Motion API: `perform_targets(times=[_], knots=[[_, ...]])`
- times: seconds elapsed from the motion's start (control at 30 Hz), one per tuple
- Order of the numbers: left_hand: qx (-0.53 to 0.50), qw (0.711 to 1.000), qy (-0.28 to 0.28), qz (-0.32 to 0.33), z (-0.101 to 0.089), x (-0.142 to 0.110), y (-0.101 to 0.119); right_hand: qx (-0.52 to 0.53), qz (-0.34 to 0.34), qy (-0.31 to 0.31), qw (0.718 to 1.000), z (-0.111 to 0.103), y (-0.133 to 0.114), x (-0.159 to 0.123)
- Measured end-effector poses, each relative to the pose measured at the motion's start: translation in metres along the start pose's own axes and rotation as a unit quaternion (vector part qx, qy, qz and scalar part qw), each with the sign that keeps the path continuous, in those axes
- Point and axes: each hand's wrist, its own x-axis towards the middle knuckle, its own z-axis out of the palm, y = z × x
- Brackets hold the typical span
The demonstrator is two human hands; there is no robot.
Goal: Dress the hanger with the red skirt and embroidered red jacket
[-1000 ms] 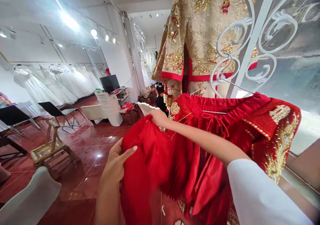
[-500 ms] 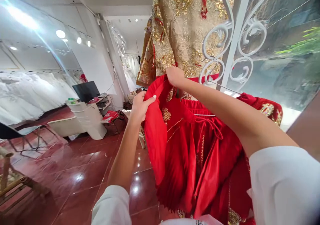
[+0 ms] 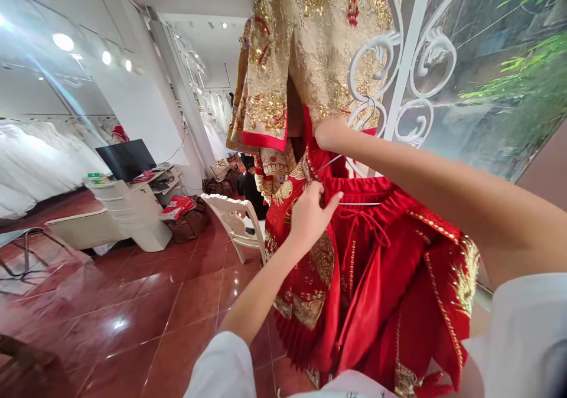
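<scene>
One snug pinch: left hand (image 3: pixel 309 215) has the red jacket (image 3: pixel 297 275) beside the skirt waistband (image 3: pixel 361 186); right hand (image 3: pixel 330 132) is above it (can't tell its grip). Ease gold beading (image 3: pixel 323 257) gently.

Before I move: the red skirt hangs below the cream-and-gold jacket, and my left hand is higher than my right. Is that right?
Not quite: the hands are swapped. The head view shows the right hand higher and the left hand lower. The red skirt does hang below the cream-and-gold jacket.
</scene>
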Motion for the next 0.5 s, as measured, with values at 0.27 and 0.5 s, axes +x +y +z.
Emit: perform_targets(times=[0.27, 0.5], knots=[[0.071, 0.981, 0.166, -0.065, -0.036, 0.068, -0.029, -0.022, 0.016, 0.007, 1.0, -0.025, -0.012, -0.025], [-0.112, 0.986, -0.121, 0.02, -0.026, 0.112, -0.035, 0.007, -0.079, -0.107, 0.991, -0.038, -0.009, -0.032]])
